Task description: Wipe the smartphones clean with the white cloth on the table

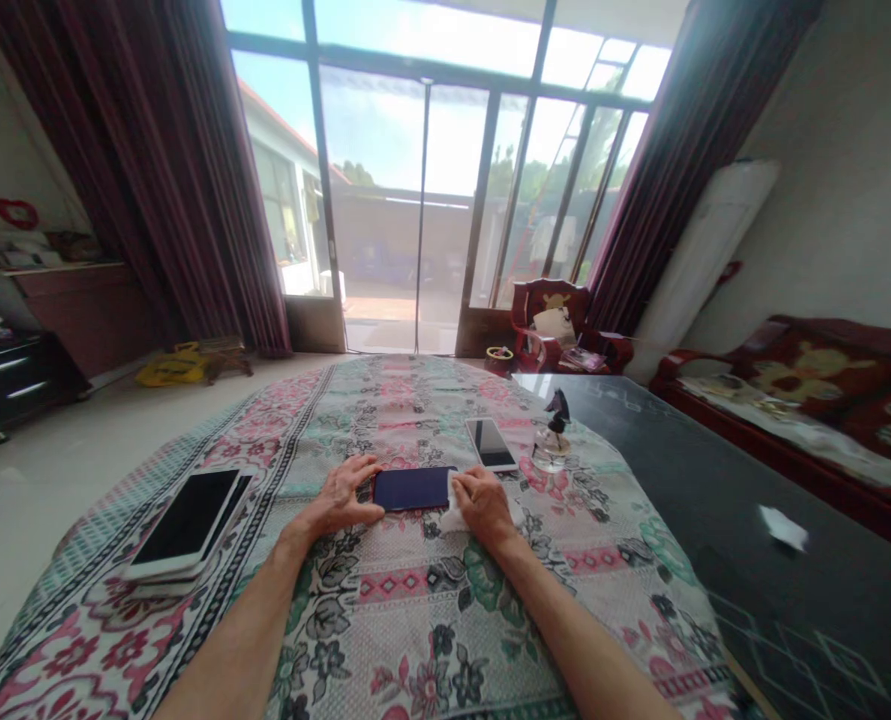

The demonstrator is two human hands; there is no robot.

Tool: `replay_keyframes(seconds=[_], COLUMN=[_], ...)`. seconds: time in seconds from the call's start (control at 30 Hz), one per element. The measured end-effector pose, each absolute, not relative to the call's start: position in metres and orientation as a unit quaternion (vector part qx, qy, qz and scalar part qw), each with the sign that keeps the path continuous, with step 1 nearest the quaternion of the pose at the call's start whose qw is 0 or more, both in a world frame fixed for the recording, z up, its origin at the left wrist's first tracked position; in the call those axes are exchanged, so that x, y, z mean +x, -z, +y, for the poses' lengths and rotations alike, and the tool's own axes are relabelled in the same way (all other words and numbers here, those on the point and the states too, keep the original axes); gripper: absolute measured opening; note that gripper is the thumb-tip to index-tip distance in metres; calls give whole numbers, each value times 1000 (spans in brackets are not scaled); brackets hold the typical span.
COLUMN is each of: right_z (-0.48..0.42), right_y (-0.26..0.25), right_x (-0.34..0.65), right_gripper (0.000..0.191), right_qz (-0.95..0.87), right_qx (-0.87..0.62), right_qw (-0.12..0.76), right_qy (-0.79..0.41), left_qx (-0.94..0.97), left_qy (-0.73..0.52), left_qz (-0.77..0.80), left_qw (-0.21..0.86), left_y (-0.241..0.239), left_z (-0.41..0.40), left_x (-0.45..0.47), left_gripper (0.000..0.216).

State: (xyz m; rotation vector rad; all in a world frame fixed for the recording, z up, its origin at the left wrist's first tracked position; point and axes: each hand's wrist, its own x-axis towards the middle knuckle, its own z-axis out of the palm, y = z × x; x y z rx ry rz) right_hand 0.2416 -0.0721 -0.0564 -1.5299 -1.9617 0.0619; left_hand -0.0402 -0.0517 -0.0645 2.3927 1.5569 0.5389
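A dark blue smartphone [413, 489] lies lengthwise across the patterned cloth between my hands. My left hand [346, 494] grips its left end, with the thumb at the near corner and the fingers at the far one. A wad of white cloth or tissue [454, 516] is bunched in my right hand [484, 505], whose closed fingers press it against the phone's right end. Just beyond my right hand lies a white-framed phone [491, 443] with a dark screen. To its right stands a clear spray bottle [551, 450] with a black trigger head.
A stack of white tablets [190, 520] rests on the tablecloth [415, 640] to the left. On the right, a dark tabletop [685, 500] bears a white piece of paper [784, 528]. Beyond are a wooden armchair [554, 315], a sofa [812, 380] and glass doors [385, 200].
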Motion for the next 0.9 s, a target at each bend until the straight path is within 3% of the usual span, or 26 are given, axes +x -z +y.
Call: replay_keyframes(seconds=[0.37,0.9], right_z=[-37,-68], right_y=[54,54], right_x=[228,232], right_gripper=[27,22], right_qz=[-738,-769], right_qx=[-612,-581], right_qw=[284,266], right_qy=[-4,12], left_qx=[813,827], left_qy=[-177,-184], left_qz=[540,516], left_qw=[128,125], left_y=[59,63], left_z=[-53,-50], left_x=[-37,-41], left_gripper=[67,65])
